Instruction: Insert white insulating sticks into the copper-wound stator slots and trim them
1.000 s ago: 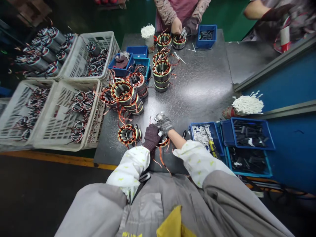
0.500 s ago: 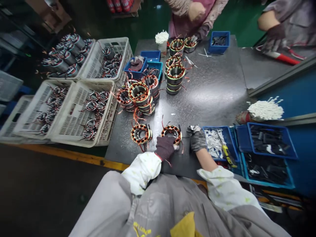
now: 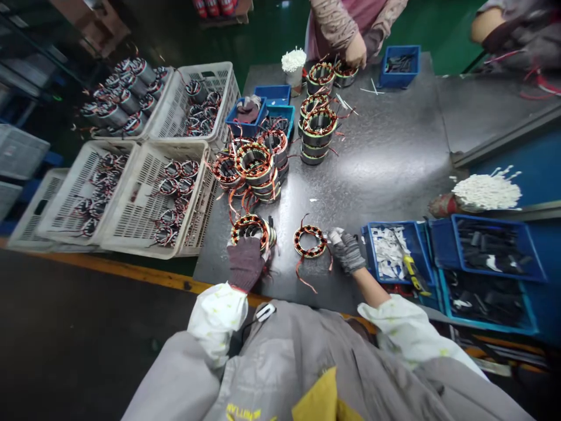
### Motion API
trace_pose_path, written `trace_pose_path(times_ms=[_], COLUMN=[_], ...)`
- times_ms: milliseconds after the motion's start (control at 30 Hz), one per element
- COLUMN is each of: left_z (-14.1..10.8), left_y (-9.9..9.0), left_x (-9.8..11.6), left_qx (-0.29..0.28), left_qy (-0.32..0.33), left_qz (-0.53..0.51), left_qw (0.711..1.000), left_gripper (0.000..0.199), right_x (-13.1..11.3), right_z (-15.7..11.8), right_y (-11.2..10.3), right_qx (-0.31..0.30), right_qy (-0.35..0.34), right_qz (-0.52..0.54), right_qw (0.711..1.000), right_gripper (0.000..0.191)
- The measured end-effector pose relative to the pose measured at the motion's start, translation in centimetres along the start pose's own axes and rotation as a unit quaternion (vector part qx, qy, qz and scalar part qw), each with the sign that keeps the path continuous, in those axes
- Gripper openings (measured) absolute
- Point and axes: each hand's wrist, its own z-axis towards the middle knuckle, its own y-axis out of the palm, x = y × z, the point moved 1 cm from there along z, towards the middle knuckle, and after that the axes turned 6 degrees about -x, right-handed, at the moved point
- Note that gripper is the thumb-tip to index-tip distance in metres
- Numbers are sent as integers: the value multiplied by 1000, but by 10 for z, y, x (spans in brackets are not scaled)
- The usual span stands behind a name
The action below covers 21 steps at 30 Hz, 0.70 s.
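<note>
My left hand (image 3: 244,263), in a dark maroon knit glove, is closed over the near rim of a copper-wound stator (image 3: 249,225) at the table's front left. Its fingers are partly hidden at the ring. A second stator (image 3: 310,242) lies flat to the right, with orange leads trailing toward me. At that ring's right edge is my right hand (image 3: 346,251), in a grey glove, its fingers drawn together beside the leads. What lies between those fingertips is too small to make out.
Stacked stators (image 3: 254,169) stand behind my left hand, more (image 3: 319,131) farther back. Blue bins of white pieces (image 3: 388,251) and black sleeves (image 3: 491,242) sit right. White crates (image 3: 153,199) line the left. A co-worker's hand (image 3: 356,51) is at stators across the table.
My left hand has moved left from the right-hand stator to the left-hand one. The right-hand ring now shows fully, and my right hand's fingertips are at its edge. The view shifted slightly.
</note>
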Motion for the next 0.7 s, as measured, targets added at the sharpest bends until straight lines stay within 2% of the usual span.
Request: trace_pose_path(times_ms=[100, 167, 233, 300, 333, 367, 400, 433, 467, 500, 600, 700], left_z=[21, 26, 21, 8, 0, -6, -8, -7, -2, 8, 48, 79], left_y=[4, -3, -16, -26, -29, -29, -25, -19, -10, 1, 30, 50], left_x=[-13, -24, -27, -15, -1, 16, 37, 59, 80, 99, 135, 141], left_qx=[-12, -24, 7, 77, 101, 101, 63, -6, -86, -149, -198, -204], left_qy=[24, 54, 81, 97, 107, 115, 131, 141, 127, 82, 50, 59], left_qz=[10, 13, 11, -15, -40, -71, -106, -140, -173, -199, -215, -233], left_qw=[1000, 998, 997, 992, 988, 986, 984, 980, 973, 965, 955, 949], left_gripper=[43, 43, 46, 52, 53, 52, 48, 43, 41, 40, 36, 34], right_x=[8, 14, 17, 17, 15, 13, 10, 6, 2, -1, -11, -18], right_z=[5, 5, 2, -2, -4, -6, -7, -7, -7, -6, -1, 3], right_y=[-2, -14, -28, -38, -41, -42, -42, -41, -39, -37, -32, -27], right_qx=[-18, -36, -67, -106, -127, -146, -165, -182, -197, -209, -233, -269], right_qy=[-8, -13, -22, -34, -41, -48, -55, -63, -70, -76, -87, -108], right_qz=[-59, -105, -151, -193, -211, -228, -243, -257, -271, -284, -323, -348], right_qw=[998, 994, 986, 975, 968, 962, 954, 947, 940, 933, 913, 892], right_gripper=[56, 53, 48, 42, 40, 38, 36, 35, 34, 34, 37, 38])
